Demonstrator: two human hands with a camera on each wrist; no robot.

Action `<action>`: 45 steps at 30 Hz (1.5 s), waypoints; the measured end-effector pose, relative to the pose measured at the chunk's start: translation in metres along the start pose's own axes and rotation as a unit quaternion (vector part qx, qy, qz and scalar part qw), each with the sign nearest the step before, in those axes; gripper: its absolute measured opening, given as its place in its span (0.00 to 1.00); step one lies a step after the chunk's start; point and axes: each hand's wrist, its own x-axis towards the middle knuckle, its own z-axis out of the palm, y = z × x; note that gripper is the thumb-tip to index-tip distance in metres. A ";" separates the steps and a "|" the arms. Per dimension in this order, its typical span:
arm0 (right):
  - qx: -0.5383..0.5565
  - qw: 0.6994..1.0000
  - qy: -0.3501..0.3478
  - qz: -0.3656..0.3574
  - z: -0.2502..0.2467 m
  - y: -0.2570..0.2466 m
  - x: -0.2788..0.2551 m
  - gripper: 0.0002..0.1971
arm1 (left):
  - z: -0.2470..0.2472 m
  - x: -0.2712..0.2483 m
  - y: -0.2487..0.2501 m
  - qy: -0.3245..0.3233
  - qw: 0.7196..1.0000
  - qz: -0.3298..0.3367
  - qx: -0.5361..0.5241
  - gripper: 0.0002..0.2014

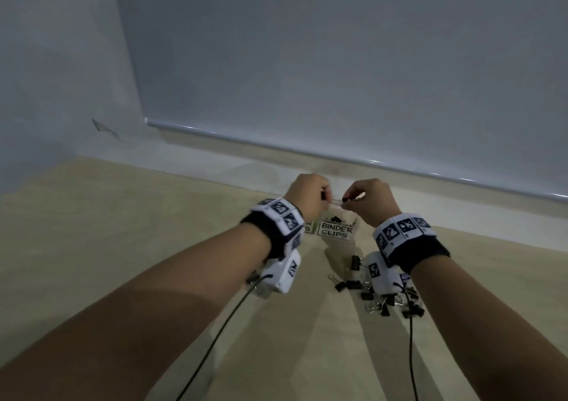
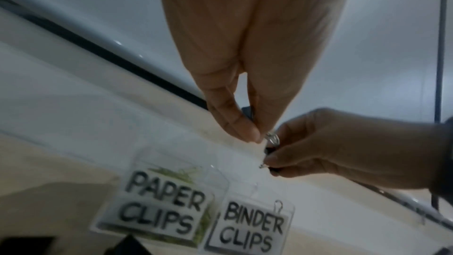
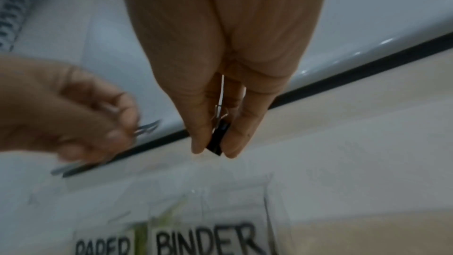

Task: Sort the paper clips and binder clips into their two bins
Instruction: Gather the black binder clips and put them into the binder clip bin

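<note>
Pinching a black binder clip [image 3: 218,139] between thumb and fingertips, the right hand [image 1: 372,201] holds it above the "BINDER CLIPS" bin [image 1: 335,231] near the desk's [image 1: 123,231] far edge. The left hand's [image 1: 309,194] grip pinches a wire clip [image 3: 147,129], too blurred to identify, beside it. Loose binder clips [image 1: 381,296] lie nearer, right.

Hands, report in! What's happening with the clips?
Right hand pinches black binder clip. Left hand pinches another clip, tangled together. Bins below, nothing blocking.
</note>
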 end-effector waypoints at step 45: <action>-0.134 0.952 -0.233 -0.149 0.086 -0.083 -0.087 0.06 | -0.080 -0.148 -0.129 -0.158 0.972 -0.062 0.162 0.15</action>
